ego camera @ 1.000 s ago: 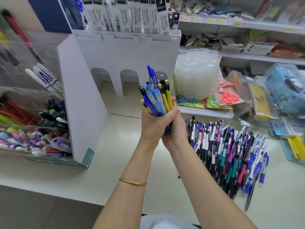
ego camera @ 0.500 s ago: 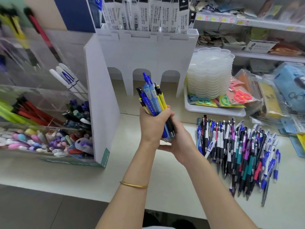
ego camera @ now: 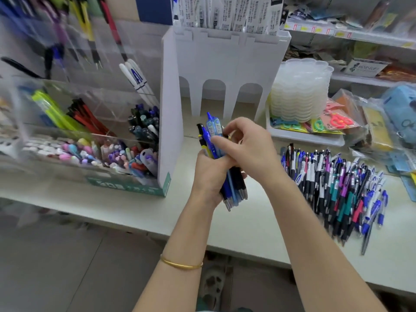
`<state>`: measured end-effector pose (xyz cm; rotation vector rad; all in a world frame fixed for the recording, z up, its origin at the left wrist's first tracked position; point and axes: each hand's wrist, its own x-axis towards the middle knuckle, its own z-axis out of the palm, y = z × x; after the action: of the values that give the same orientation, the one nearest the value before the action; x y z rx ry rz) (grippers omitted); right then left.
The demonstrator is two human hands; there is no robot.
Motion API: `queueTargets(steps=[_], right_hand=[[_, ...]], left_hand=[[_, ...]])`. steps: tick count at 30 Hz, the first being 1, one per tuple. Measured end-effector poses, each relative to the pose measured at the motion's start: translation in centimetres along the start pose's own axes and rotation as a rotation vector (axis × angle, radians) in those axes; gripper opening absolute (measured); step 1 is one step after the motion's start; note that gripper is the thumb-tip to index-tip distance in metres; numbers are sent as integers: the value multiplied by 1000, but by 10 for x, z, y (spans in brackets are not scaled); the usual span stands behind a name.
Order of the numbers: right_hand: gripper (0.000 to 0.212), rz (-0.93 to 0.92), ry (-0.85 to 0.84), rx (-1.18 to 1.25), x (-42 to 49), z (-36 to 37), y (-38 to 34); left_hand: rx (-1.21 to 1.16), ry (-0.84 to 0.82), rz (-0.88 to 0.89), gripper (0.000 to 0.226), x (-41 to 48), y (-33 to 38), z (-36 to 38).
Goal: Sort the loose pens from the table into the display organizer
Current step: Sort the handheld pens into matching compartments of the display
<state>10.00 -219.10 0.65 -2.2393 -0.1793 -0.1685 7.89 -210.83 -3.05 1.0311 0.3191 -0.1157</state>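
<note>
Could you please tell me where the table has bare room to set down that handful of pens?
Bare table runs along the front edge, between the display organizer and the pile of loose pens. Another patch lies before the white arched stand. The right side is crowded.

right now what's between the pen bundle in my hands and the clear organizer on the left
In the head view, a white cardboard side panel stands between the pen bundle and the clear organizer, plus a strip of bare table.
</note>
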Motion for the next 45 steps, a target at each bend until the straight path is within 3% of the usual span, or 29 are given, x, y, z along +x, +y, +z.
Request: queueTargets(steps=[4,14,24,28,34,40,45], right_hand=[[32,-4,-122,8,-24,18,-24],[38,106,-330,280,-76,93,-92],[24,120,-155,418,-35,173,-162],[19,216,-133,486,-9,213,-191],[6,295,-145,610,18,252,-217],[18,343,-155,543,35,264,-229],[46,257,-203,236,49,261,-239]], left_hand=[[59,47,-22,19,-39,4,-32],[-120,-15,-142,12,-108,40,-138],[-11,-230,20,19,-68,121,-226],[-22,-306,-21,30,-34,154,-269],[-170,-359,-85,23,-1,187,-307],[-116,-339,-29,18,14,199,-315],[60,-251,35,55,21,200,-313]])
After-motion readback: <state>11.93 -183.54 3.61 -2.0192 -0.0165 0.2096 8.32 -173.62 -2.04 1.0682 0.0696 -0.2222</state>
